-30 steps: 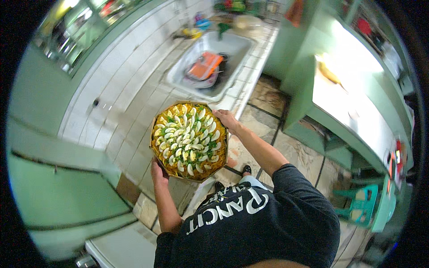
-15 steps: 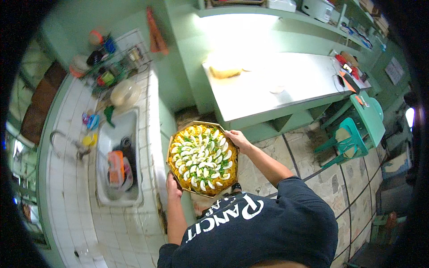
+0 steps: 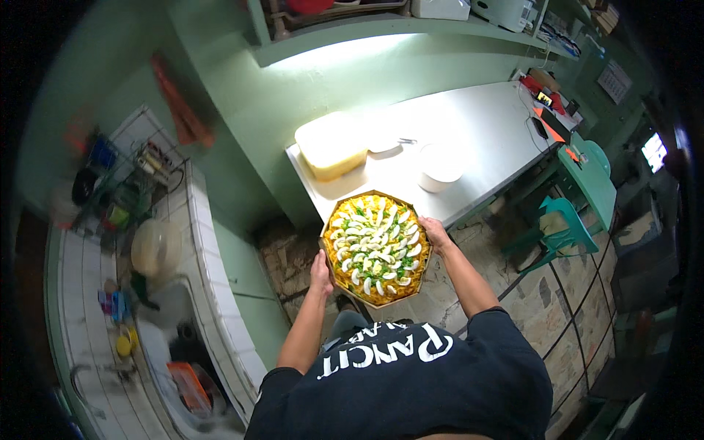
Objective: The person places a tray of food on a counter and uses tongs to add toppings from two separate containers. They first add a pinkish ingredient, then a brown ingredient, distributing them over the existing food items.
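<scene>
Between my two hands is an octagonal tray of noodles, level in front of my body. Sliced boiled egg and chopped green herbs cover the orange-yellow noodles. My left hand grips the tray's left edge, its thumb up along the side. On the opposite edge, my right hand has hold of the rim, with its lower fingers hidden beneath. The tray's far side appears close to the near edge of the white counter; whether they touch I cannot tell.
A yellow-filled tub and a white round container stand on the counter. To the left, a sink holds an orange item and dark dishes. A green chair stands at right. A shelf juts out above the counter.
My body has turned away from the sink toward the white counter. Both hands have carried the noodle tray along, keeping the same grip, and it now sits nearer the counter's edge.
</scene>
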The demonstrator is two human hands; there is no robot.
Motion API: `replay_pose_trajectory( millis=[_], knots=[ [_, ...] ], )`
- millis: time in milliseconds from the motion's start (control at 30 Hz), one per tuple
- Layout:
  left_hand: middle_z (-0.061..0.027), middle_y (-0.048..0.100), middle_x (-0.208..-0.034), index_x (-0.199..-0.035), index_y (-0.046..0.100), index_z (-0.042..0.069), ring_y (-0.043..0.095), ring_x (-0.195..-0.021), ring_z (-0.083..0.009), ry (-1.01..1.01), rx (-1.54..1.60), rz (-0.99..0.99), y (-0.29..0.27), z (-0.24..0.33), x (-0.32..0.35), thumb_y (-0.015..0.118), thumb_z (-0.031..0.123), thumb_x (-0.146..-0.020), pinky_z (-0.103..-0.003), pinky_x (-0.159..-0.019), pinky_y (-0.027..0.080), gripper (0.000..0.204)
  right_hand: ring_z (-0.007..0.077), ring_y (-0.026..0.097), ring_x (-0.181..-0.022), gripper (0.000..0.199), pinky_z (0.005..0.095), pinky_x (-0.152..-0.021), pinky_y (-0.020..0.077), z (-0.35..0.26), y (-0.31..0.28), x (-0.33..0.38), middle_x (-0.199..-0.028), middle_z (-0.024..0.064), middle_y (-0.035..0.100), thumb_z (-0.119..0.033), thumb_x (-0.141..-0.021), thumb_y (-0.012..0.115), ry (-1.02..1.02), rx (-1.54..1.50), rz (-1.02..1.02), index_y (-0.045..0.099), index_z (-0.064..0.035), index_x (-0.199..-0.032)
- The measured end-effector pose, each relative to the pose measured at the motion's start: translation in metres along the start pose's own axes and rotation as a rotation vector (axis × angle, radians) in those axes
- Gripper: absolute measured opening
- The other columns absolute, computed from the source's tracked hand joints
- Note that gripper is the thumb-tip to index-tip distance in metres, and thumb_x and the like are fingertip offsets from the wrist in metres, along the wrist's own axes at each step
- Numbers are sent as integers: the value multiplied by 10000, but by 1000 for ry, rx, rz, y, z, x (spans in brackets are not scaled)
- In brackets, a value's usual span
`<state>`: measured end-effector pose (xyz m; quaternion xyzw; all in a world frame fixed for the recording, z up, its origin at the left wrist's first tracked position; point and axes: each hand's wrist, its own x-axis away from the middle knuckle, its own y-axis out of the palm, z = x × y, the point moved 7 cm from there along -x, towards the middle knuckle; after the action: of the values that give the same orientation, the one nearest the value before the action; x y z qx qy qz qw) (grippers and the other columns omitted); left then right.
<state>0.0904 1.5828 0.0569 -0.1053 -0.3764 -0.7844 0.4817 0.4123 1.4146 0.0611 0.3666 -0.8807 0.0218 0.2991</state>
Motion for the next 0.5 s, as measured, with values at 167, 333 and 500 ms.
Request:
replay_pose_trajectory(
  millis=[167, 333, 500],
  knots=[
    [-101, 562, -1218, -1226, 491, 21, 560, -1104, -212, -64, -52, -16, -2, 36, -58, 456, 396, -1013, -379, -957, 475, 433, 156, 635, -721, 314, 307, -637, 526, -5, 34, -58, -871, 95, 676, -274, -965, 562, -56, -74, 28, 627, 33, -951],
    [-114, 576, -1189, -1214, 497, 8, 578, -1074, -217, 15, -67, 10, -13, 108, -105, 447, 395, -1015, -377, -949, 483, 438, 160, 637, -744, 334, 308, -686, 529, -51, 101, -135, -900, 95, 668, -282, -967, 560, -25, -64, -48, 614, 45, -1002],
    [-50, 620, -1112, -1155, 582, 62, 581, -1019, -191, -141, -508, 214, -53, 98, -117, 435, 383, -1015, -418, -818, 501, 380, 154, 641, -784, 327, 321, -716, 532, -40, 107, -167, -939, 85, 682, -290, -989, 524, 137, 7, -74, 633, 15, -1030]
  ],
)
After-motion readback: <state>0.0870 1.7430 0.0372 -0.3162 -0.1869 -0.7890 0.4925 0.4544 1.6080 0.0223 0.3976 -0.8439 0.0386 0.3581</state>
